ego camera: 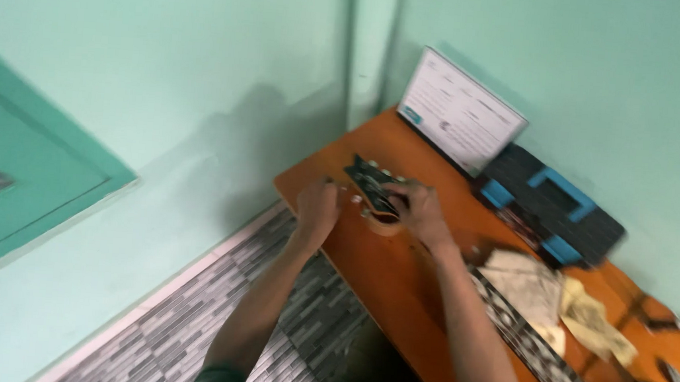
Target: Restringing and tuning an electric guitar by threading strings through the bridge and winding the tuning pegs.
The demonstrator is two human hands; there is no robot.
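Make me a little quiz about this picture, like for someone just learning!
1. True or false: both hands rest on the orange table.
2. What does the right hand touch? A) a dark flat object B) a red cup C) a banana
3. Fill in: a white sheet leans against the ____ wall.

Key:
1. True; the left hand is near the table edge.
2. A, the dark flat object, blurred.
3. Green; the white sheet stands in the corner.

A white rectangular printed sign (460,116) leans against the green wall at the table's far corner.
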